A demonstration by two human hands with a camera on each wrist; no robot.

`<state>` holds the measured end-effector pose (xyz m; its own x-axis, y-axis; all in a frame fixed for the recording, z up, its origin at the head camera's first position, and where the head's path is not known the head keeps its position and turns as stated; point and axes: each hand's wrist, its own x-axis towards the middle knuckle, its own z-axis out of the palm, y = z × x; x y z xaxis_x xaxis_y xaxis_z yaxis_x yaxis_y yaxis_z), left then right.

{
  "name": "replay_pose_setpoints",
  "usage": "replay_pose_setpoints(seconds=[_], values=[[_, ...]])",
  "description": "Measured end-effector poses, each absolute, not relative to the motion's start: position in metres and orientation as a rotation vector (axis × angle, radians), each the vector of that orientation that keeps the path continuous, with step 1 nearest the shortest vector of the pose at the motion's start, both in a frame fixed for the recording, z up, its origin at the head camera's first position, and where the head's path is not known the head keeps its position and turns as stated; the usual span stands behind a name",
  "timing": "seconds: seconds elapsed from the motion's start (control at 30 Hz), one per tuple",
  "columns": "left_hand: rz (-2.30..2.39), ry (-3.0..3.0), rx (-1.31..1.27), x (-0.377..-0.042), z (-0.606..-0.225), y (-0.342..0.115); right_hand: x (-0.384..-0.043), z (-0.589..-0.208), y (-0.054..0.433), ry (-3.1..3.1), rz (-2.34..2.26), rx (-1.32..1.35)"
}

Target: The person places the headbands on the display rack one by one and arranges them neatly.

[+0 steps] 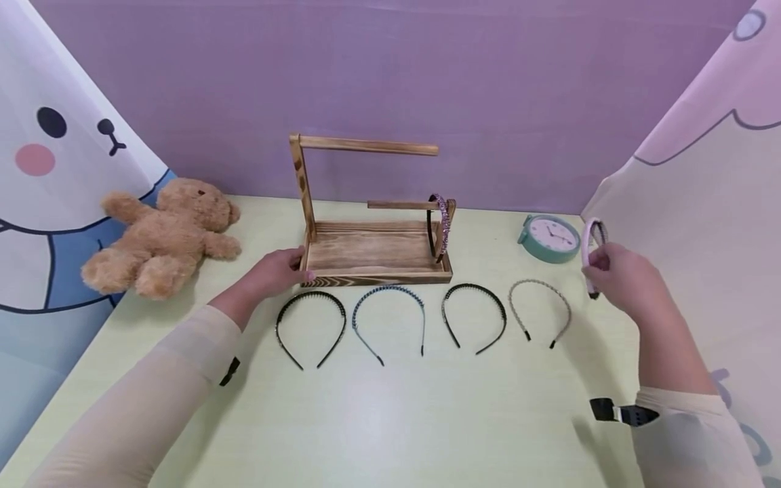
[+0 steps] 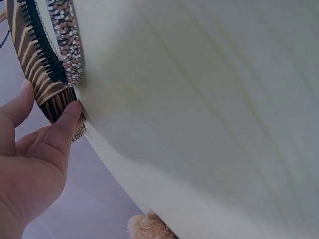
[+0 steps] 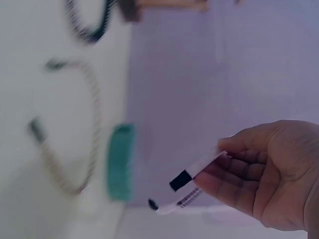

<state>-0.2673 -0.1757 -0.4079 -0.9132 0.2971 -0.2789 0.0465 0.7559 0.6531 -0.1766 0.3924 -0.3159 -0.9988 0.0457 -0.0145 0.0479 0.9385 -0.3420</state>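
Observation:
My left hand (image 1: 276, 272) grips the front left corner of a wooden rack (image 1: 378, 279), with the thumb on its front wall; the left wrist view shows the fingers (image 2: 65, 127) round the striped end. On the rack's short lower bar (image 1: 399, 205) hangs a purple glittery headband (image 1: 444, 227). Over the right side of the table, my right hand (image 1: 622, 281) pinches a pale pink headband (image 1: 586, 245) between thumb and fingers. Its black-tipped ends (image 3: 180, 180) stick out past the fingers in the right wrist view.
In front of the rack lie a black headband (image 1: 344, 317), a blue headband (image 1: 424, 318), another black headband (image 1: 505, 318) and a beige beaded headband (image 1: 570, 313). A green clock (image 1: 552, 238) sits at the back right, a brown teddy bear (image 1: 165, 237) at the left.

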Motion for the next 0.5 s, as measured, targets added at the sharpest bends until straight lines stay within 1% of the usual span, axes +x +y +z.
replay_pose_setpoints(seconds=[0.13, 0.27, 0.33, 0.5], values=[[0.947, 2.584, 0.264, -0.267, -0.408, -0.175, -0.167, -0.292, 0.357, 3.198, -0.709, 0.033], [0.950, 2.588, 0.267, -0.267, -0.407, -0.175, -0.158, -0.276, 0.322, 3.254, -0.924, -0.088], [0.950, 2.588, 0.270, -0.267, -0.407, -0.175, -0.155, -0.271, 0.304, 3.244, -1.107, -0.209], [0.954, 2.578, 0.263, -0.267, -0.407, -0.175, -0.151, -0.264, 0.260, 3.087, -1.511, -0.611]])
